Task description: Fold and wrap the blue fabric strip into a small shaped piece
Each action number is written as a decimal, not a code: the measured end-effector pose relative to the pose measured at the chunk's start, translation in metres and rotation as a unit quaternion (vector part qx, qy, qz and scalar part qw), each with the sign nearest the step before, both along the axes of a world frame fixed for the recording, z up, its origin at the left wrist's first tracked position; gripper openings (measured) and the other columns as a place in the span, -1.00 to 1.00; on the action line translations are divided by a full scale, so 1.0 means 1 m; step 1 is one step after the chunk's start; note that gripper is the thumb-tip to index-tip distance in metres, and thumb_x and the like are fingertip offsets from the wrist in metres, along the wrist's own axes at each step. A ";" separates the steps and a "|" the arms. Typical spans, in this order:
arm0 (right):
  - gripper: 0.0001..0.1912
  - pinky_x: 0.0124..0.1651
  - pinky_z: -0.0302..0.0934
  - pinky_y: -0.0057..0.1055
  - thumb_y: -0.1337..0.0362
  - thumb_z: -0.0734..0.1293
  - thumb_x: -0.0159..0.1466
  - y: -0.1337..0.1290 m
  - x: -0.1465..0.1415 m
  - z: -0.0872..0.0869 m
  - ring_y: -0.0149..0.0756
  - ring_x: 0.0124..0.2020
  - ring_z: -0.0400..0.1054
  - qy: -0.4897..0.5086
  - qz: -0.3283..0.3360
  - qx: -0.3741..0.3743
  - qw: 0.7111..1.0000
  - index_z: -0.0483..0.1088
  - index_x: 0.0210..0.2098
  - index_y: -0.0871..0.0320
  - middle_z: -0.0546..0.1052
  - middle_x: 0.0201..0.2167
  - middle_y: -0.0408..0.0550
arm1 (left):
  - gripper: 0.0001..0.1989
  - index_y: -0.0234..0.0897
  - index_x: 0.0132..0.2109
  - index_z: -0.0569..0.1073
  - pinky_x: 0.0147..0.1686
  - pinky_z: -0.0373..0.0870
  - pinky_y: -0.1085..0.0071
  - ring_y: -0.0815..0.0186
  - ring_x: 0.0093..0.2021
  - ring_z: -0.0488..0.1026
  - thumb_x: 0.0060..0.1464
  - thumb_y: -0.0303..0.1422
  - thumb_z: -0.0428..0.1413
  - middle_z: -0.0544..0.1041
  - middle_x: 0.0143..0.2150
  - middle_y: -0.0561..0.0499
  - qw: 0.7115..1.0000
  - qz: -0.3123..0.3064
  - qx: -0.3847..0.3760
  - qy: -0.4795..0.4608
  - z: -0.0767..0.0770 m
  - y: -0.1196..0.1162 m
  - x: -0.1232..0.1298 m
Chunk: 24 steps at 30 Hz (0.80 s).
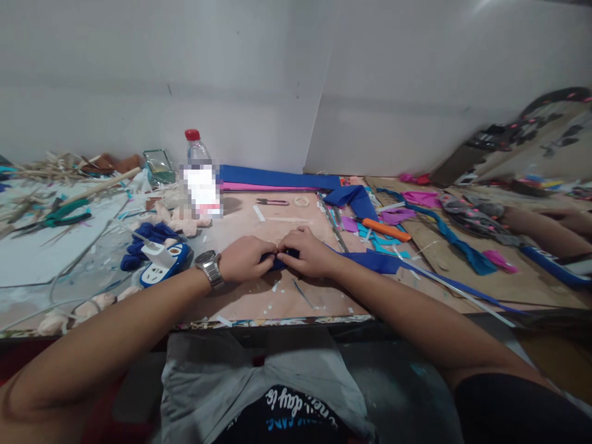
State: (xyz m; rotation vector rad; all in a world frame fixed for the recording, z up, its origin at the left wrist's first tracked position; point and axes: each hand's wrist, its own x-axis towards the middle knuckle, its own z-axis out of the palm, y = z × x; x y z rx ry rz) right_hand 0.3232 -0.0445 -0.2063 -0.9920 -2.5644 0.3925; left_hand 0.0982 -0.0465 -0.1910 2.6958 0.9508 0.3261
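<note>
Both my hands meet at the middle of the table, pinching a strip of dark blue fabric [377, 261]. My left hand [245, 259], with a metal watch [210, 269] on its wrist, has its fingers closed on the strip's left end. Right beside it, my right hand [308, 251] is closed on the same strip, thumb and fingertips close to the left hand's. From under my right hand the strip runs to the right, narrowing towards the table's front edge. My fingers hide most of the part being held.
A power strip [166, 265] with a plug lies left of my hands. Behind are thread snips [272, 201], a bottle [198, 151] and folded blue cloth [277, 176]. An orange cutter [386, 229] lies right, pliers [60, 217] far left. Another person's arm [546, 229] reaches in at right.
</note>
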 end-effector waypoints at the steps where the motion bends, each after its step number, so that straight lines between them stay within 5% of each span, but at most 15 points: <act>1: -0.79 0.15 -0.06 -0.11 0.19 0.27 0.40 0.000 0.000 0.000 -0.14 -0.12 0.41 0.001 0.001 0.000 1.000 0.49 -0.23 0.15 0.63 -0.24 -0.01 | -0.71 -0.24 -0.08 0.61 -0.20 0.33 0.33 0.18 -0.23 0.58 0.25 -0.36 -0.01 0.69 -0.18 -0.09 1.000 0.000 0.000 0.000 0.000 0.000 0.000; 24: -0.82 0.14 -0.10 -0.13 0.22 0.30 0.37 -0.002 -0.002 0.002 -0.19 -0.19 0.42 0.019 -0.025 0.027 0.999 0.47 -0.31 0.14 0.61 -0.34 -0.07 | -0.71 -0.25 -0.14 0.62 -0.27 0.27 0.34 0.21 -0.30 0.53 0.22 -0.37 -0.01 0.68 -0.25 -0.06 1.000 0.027 -0.001 -0.015 0.002 0.003 -0.001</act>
